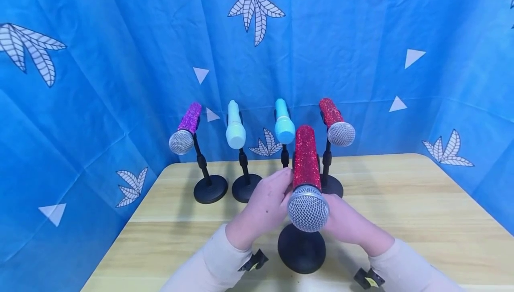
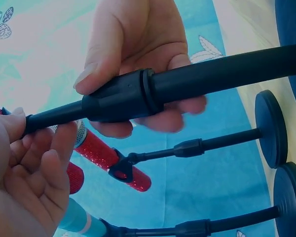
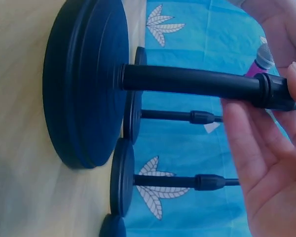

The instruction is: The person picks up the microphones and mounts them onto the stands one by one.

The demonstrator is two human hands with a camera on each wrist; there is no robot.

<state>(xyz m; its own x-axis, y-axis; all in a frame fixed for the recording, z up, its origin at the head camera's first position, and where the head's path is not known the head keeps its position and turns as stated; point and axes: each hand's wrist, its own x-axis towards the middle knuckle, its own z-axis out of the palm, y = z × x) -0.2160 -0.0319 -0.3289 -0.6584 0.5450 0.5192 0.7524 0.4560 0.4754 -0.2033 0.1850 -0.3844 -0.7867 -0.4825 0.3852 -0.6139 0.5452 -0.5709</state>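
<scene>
In front of me a red glitter microphone (image 1: 307, 158) with a silver mesh head sits on a black desk stand (image 1: 301, 249), its head tipped toward me. My left hand (image 1: 265, 205) pinches the thin upper pole, its thumb (image 2: 15, 123) and fingers just below the microphone. Lower down, my right hand (image 1: 349, 220) grips the thick collar (image 2: 121, 96), thumb on one side and fingers round the other. Below the collar, the thicker pole (image 3: 187, 81) runs to the round base. In the head view the microphone hides most fingers.
Behind stand a purple microphone (image 1: 190, 118), a pale mint one (image 1: 234, 127), a light blue one (image 1: 284, 125) and another red one (image 1: 332, 113), each on a black stand. They line the back of the wooden table (image 1: 160, 238), before a blue curtain (image 1: 321, 38).
</scene>
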